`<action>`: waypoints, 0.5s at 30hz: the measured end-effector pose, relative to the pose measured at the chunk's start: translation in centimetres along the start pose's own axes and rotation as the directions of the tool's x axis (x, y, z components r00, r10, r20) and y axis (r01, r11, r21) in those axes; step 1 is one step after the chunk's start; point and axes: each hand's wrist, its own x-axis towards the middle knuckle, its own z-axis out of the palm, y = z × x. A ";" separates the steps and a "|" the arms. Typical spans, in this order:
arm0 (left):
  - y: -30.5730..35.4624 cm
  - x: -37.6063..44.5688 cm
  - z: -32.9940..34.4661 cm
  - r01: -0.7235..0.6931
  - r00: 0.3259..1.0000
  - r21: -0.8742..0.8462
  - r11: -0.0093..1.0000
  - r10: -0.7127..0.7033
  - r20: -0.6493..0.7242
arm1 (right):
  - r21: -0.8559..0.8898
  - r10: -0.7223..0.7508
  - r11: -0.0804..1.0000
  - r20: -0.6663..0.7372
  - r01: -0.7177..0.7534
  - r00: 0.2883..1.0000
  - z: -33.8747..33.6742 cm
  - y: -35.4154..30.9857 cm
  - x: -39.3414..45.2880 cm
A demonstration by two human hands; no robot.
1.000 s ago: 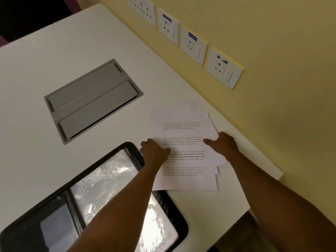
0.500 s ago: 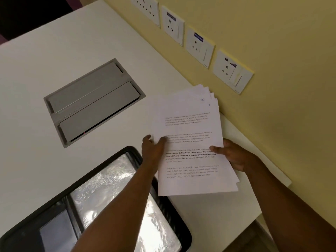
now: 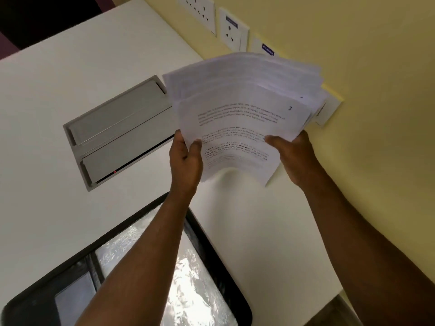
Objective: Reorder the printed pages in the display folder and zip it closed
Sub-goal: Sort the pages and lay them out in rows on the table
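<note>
A fanned stack of printed pages [image 3: 240, 109] is held up in the air above the white table, tilted toward me with its top sheet's text showing. My left hand [image 3: 186, 156] grips the stack's lower left edge, thumb on top. My right hand [image 3: 292, 154] grips the lower right edge. The display folder [image 3: 207, 241], black-edged with shiny clear sleeves, lies open on the table at the bottom, partly under my left forearm.
A grey flip-lid cable box [image 3: 117, 135] is set into the white table [image 3: 58, 78] left of the pages. Wall sockets [image 3: 233, 29] line the yellow wall behind. The table's right edge [image 3: 329, 295] runs close to my right arm.
The pages lay on the table under both hands a second ago; now both hands have lifted them well clear of the table and the sheets have fanned out.
</note>
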 end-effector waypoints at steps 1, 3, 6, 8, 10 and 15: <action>0.1 -0.1 0.0 -0.019 1.000 -0.031 0.999 0.018 -0.011 | -0.009 -0.034 0.999 -0.006 0.034 0.999 0.3 -0.3 0.2; -0.1 -0.1 0.0 -0.019 0.999 -0.060 0.998 0.016 -0.047 | -0.021 -0.073 0.997 -0.017 0.073 0.997 1.0 -0.7 0.5; -0.8 0.1 -0.1 0.021 0.996 -0.045 0.999 -0.025 -0.089 | -0.032 -0.118 0.993 -0.113 0.115 0.987 1.7 -0.1 0.9; -1.0 0.3 0.0 0.030 0.994 -0.023 0.999 -0.032 -0.103 | -0.054 -0.179 0.984 -0.228 0.171 0.957 1.9 0.6 1.1; -1.2 0.6 0.3 0.046 0.994 -0.023 0.999 -0.048 -0.101 | -0.043 -0.206 0.978 -0.316 0.203 0.926 2.1 1.2 1.2; -1.3 1.1 2.0 0.082 0.986 -0.049 0.995 -0.088 -0.139 | 0.030 -0.140 0.987 -0.300 0.156 0.944 3.3 2.7 1.9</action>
